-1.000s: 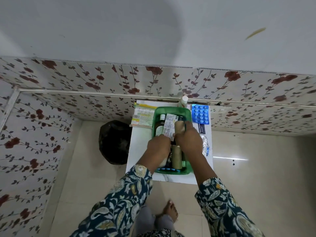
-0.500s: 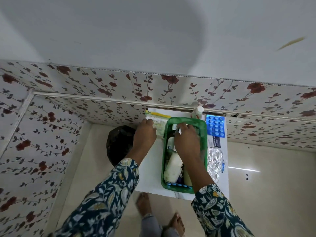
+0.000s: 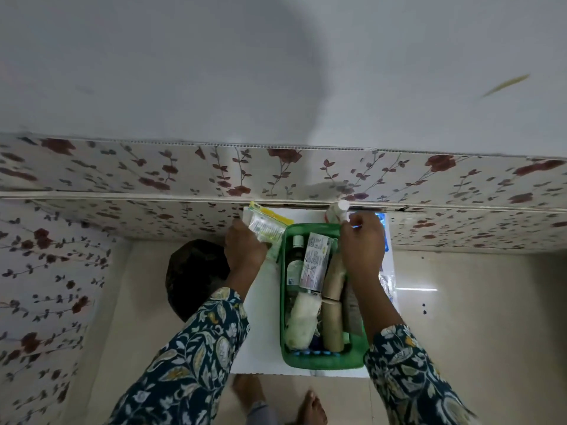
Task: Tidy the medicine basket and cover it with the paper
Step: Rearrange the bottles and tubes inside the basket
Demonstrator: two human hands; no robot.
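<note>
- No word, brand or number can be read anywhere.
- The white box [image 3: 316, 261] in the green basket [image 3: 322, 361], centre of the frame, carries lines of print too blurred to make out.
- The yellow-green packet [image 3: 266, 229] in the left hand [image 3: 244, 248] shows printing, also illegible.

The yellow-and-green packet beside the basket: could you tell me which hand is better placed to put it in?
Left. The left hand already grips the packet just outside the green basket, while the right hand is busy at the far rim.
</note>
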